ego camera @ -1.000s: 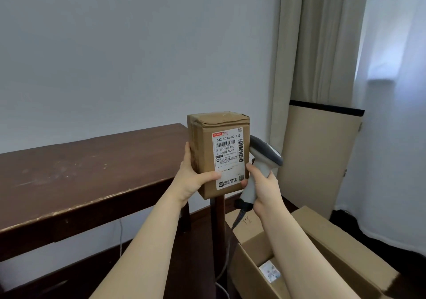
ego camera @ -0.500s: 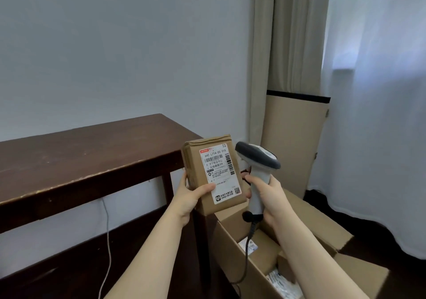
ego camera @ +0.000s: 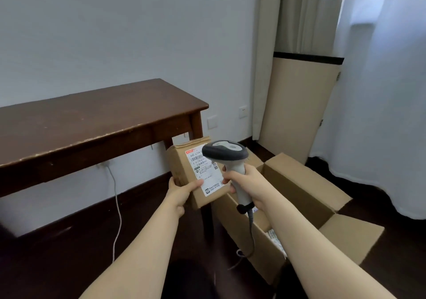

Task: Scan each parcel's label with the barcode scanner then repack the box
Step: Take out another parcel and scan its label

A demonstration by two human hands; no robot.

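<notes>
Left hand [ego camera: 182, 191] clamped on the lower left edge of a small brown parcel [ego camera: 184, 172], thumb laid across the bottom of its white shipping label [ego camera: 206, 172]; parcel held upright in the air, slightly tilted, label toward the person, just in front of the dark wooden table [ego camera: 92, 114] leg. Right hand [ego camera: 247, 183] wrapped tight round the pale handle of a barcode scanner [ego camera: 224, 152], its dark grey head close over the label's upper right and hiding part of it. Cable [ego camera: 251, 232] hangs from the scanner's butt down toward the floor. No scan beam visible, so whether this label has registered I cannot tell. Below and right, a large open cardboard box [ego camera: 299, 183] sits on the dark floor, flaps splayed; inside, only glimpses of white labelled items beside the right forearm, count unclear. Table top carries no parcels in view. Judgement: mid-task, at the scanning step for this one parcel. Left to do: confirm the read, set the parcel into the box, handle any others, close the flaps.
</notes>
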